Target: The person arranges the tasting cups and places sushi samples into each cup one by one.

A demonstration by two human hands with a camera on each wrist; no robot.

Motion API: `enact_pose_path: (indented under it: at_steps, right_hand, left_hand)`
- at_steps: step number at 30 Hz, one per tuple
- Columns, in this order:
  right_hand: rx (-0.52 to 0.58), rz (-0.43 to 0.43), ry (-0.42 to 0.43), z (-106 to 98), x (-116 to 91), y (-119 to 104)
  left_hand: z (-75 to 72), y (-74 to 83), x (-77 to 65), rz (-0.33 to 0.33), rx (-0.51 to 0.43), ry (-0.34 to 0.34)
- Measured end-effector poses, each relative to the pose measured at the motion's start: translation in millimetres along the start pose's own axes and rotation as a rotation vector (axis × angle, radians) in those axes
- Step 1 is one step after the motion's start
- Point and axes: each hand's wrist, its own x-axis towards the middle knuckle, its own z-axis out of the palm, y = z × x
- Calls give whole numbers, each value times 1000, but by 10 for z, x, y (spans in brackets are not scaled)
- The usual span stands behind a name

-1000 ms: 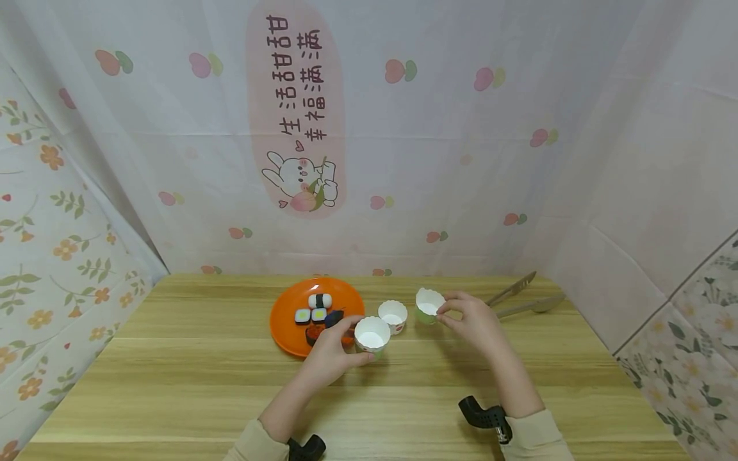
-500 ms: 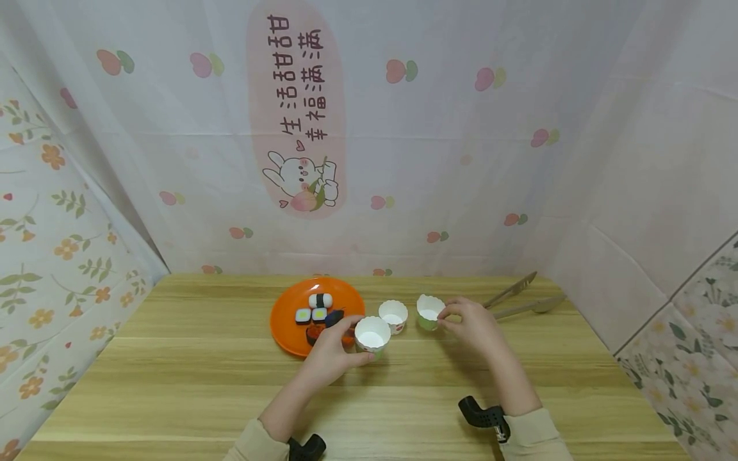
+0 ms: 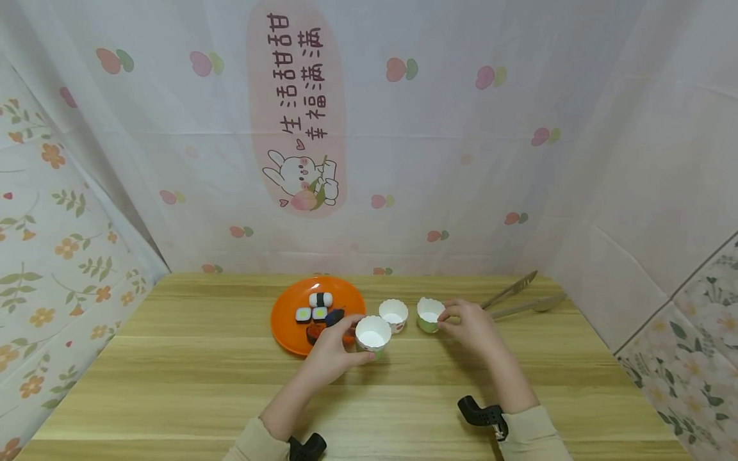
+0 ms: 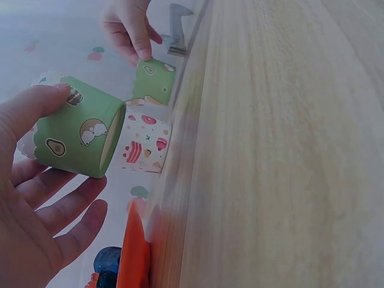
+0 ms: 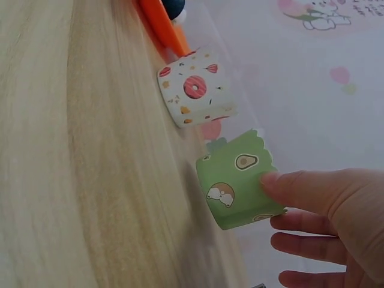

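Note:
My left hand (image 3: 331, 351) grips a green paper baking cup (image 4: 84, 129) printed with avocados and a small animal, thumb on one side and fingers on the other. In the left wrist view this cup is tilted and raised off the table. On the right, my right hand (image 3: 471, 325) pinches a second green paper baking cup (image 5: 237, 183) at its scalloped rim, its base close to the table. Between the two stands a white paper baking cup (image 5: 195, 90) with doughnut and cake prints, touched by neither hand.
An orange plate (image 3: 284, 294) with several sushi pieces (image 3: 319, 314) stands left of the cups, partly behind my left hand. Beyond my right hand lie a wooden slotted utensil (image 3: 512, 288) and a wooden spoon (image 3: 539, 307). A printed curtain (image 3: 369, 160) hangs behind the table.
The green baking cup in my right hand has come down slightly and sits more level. My left hand and its cup hold almost the same place.

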Motion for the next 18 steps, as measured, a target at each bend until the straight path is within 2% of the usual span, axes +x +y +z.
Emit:
enact_pose_path:
  at_steps: [18]
  right_hand:
    - [-13, -6, -10, 92, 13, 47]
  left_hand:
    - [-1, 16, -3, -7, 9, -5]
